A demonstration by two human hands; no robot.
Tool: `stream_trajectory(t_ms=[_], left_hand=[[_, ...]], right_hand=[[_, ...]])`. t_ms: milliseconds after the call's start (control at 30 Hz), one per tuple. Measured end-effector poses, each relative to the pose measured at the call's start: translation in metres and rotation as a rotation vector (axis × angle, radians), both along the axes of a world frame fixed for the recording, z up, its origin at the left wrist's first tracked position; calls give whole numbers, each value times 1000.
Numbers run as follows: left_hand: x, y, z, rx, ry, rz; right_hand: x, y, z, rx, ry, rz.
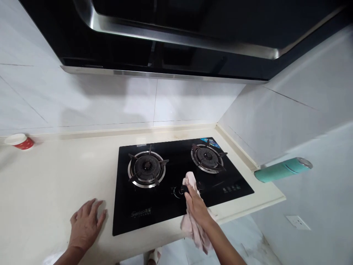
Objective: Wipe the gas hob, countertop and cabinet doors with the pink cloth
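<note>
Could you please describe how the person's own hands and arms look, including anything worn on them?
The left hand and right hand are both bare, without gloves. I see no ring, watch or bracelet, though some right fingers are partly hidden. Neither forearm shows a sleeve as far as the picture reaches, and I can make out no markings.

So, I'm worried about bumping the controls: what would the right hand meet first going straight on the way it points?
The right hand would probably meet the black stove knob first; it lies right at the fingertips, though whether they already touch is unclear.
</note>
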State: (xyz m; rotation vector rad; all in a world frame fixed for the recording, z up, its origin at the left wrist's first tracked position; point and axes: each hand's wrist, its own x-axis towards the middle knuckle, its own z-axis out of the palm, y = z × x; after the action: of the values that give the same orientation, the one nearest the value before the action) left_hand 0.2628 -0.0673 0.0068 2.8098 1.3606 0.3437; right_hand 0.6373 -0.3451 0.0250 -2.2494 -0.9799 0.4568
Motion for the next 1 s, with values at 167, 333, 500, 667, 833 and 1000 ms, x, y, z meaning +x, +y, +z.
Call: stream_trajectory(t_ms=[167,333,500,667,833,1000], left_hand=[[0,0,0,-19,2,9],[2,0,1,-30,-4,13],[1,-1,1,-41,-25,23],[-1,0,-2,-36,-37,0],[-1,1,-2,-28,-14,1],[-1,1,-2,-14,-12,-3]], right_hand=[[-27,-44,-25,-55,-296,19],[-34,-73,-51,-60,-414,-62],[-2,-128,-30,33,-135,-197],[62,-148,67,-222,-198,-738],[110,-98,126,-54,-502,-812],[111,-62,77,-232,-509,-328]])
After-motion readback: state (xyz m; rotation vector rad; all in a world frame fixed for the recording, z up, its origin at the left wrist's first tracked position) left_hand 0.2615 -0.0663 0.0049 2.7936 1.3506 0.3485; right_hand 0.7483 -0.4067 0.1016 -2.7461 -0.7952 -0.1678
